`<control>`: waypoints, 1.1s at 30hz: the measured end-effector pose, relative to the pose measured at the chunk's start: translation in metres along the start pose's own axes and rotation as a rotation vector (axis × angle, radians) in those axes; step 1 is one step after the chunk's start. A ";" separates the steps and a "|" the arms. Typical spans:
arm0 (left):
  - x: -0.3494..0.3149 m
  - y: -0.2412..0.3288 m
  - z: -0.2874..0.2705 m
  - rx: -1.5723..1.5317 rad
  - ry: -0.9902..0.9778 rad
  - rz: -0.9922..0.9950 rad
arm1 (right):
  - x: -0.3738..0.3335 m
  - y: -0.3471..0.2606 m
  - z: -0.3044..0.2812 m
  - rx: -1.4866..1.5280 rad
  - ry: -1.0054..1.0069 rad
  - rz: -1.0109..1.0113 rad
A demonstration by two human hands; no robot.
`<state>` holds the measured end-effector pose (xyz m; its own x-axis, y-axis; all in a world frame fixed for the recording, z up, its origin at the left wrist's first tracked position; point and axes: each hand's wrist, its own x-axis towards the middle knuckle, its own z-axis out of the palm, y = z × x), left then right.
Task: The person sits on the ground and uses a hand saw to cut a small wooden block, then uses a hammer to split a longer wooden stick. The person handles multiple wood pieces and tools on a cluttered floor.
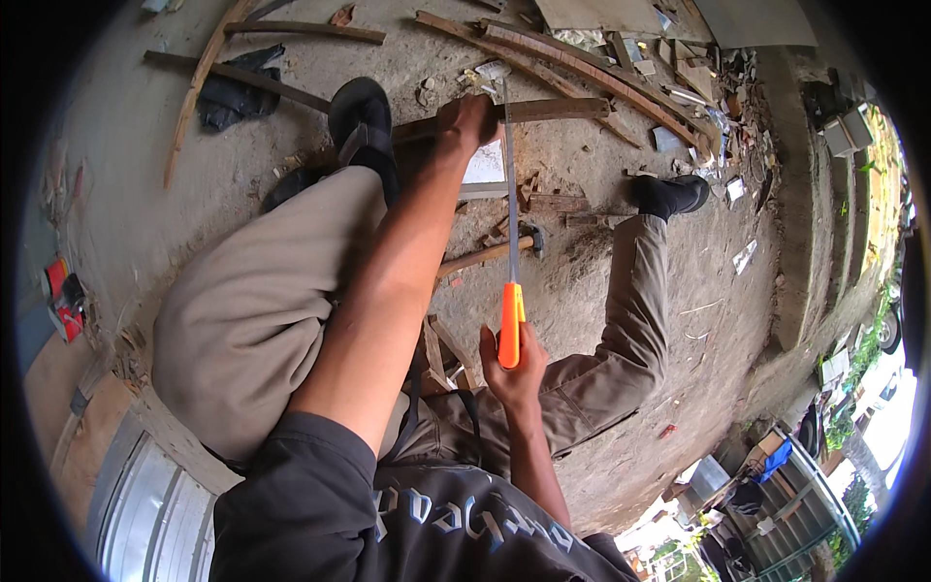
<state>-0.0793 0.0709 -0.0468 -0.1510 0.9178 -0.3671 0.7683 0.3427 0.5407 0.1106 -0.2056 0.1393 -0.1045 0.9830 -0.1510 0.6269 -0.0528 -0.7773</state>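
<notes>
My right hand (514, 376) is closed around the orange handle of a handsaw (509, 320). Its long thin blade points away from me and crosses a wooden strip (562, 110) near the far end of the blade. Just left of the blade, my left hand (468, 120) grips that strip from above, hiding part of it. Under the strip and left of the blade is a white-topped block (485, 167). A hammer (477, 259) with a wooden handle lies on the ground beneath the blade, its dark head to the right.
My left shoe (360, 114) is close to the strip's left part. Several long wooden strips (592, 73) lie beyond, near a black plastic piece (242, 92). Wood offcuts (558, 202) sit right of the blade. Concrete steps (800, 204) rise at the right.
</notes>
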 end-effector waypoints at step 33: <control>-0.050 0.056 0.016 0.140 0.147 0.335 | -0.045 0.043 -0.046 0.022 0.072 -0.015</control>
<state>-0.0186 0.0409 -0.0097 0.0430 0.9966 -0.0704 0.8663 -0.0021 0.4996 0.1779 -0.2445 0.1404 -0.0578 0.9938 -0.0953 0.6084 -0.0406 -0.7926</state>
